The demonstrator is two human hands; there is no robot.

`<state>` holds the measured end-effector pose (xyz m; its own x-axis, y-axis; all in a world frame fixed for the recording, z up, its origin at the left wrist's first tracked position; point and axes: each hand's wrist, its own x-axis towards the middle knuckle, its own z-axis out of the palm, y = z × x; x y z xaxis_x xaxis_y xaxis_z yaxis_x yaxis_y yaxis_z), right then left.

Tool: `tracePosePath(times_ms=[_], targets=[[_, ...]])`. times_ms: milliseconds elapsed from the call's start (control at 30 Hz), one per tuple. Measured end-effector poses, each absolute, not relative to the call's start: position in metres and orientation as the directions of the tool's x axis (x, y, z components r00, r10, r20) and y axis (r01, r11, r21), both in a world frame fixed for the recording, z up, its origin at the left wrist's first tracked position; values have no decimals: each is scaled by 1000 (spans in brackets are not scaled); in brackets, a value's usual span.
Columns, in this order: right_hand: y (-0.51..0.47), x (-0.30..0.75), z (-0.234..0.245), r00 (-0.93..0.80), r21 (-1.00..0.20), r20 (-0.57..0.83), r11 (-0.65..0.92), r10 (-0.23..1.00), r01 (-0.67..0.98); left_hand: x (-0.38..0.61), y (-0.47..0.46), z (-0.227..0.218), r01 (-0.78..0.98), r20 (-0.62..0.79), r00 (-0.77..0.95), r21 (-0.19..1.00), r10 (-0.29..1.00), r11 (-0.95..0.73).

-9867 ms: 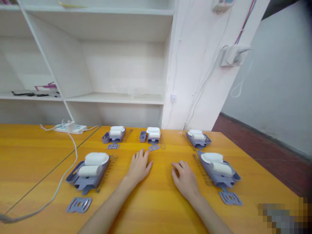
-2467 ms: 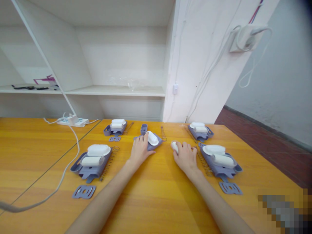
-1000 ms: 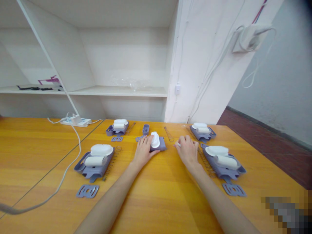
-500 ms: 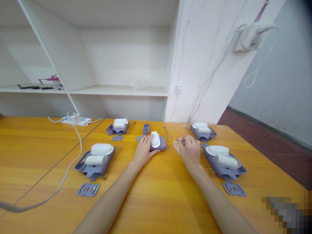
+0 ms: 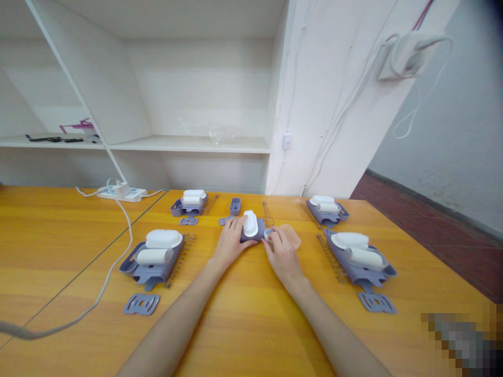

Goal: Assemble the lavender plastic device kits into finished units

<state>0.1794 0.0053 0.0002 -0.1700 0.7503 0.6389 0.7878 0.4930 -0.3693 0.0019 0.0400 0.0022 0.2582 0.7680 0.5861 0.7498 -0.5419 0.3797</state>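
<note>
Indoors, at a yellow-brown wooden table (image 5: 251, 335), a person's left hand (image 5: 231, 241) grips the left end of a grey-purple casing (image 5: 258, 232), thumb along its near edge, fingertips at a white oval part (image 5: 250, 224) on top. Thumb and fingers of the right hand (image 5: 281, 251) pinch a small white roll (image 5: 268, 233) just beside the casing's right end; from where I stand, I cannot tell whether the two touch. A pale translucent piece (image 5: 293, 236), hard to identify, shows just right of the right fingers. Just beyond the left fingertips lies a slotted plate (image 5: 225, 221), with a small grey-purple cup (image 5: 235, 206) farther back. Past the right fingertips lies a wire spring (image 5: 268, 213). Well left of the left fingers sits a near-left parts set (image 5: 155, 259); well right of the right fingers, a near-right parts set (image 5: 361, 262).
</note>
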Motion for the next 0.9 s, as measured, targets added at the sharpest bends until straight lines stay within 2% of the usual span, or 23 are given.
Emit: tracePosePath(times_ms=[333, 733, 900], targets=[[1, 179, -2, -58, -488, 545, 372, 837, 789, -7, 42, 5, 729, 559, 286, 399, 778, -556], [19, 188, -2, 16, -474, 609, 347, 793, 809, -15, 41, 9, 675, 554, 330, 427, 764, -601], [26, 186, -5, 80, -561, 590, 337, 803, 756, -14, 38, 12, 656, 555, 370, 412, 745, -633]])
